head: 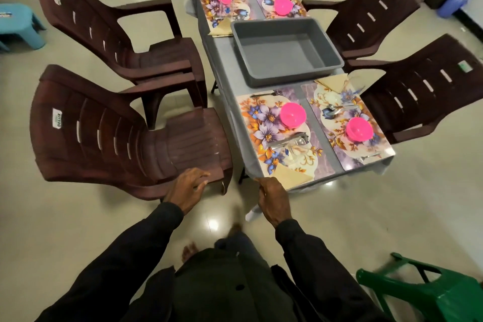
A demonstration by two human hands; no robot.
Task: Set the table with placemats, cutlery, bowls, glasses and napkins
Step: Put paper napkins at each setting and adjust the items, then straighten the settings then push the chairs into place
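The grey-clothed table (224,65) carries several floral placemats, each with a pink bowl, cutlery, a clear glass and a tan napkin. The nearest placemat (264,125) holds a pink bowl (292,114), a fork (266,94), a glass (292,149) and a napkin (292,177). My right hand (273,198) is at the table's near corner, fingers curled at the cloth edge beside that napkin. My left hand (187,187) is over the front edge of the near brown chair (125,138), fingers loosely spread, holding nothing.
An empty grey tub (286,51) sits mid-table. Brown plastic chairs stand on both sides, two on the left (109,26) and two on the right (428,86). A green stool (428,293) lies at the lower right, a blue stool (18,25) at far left.
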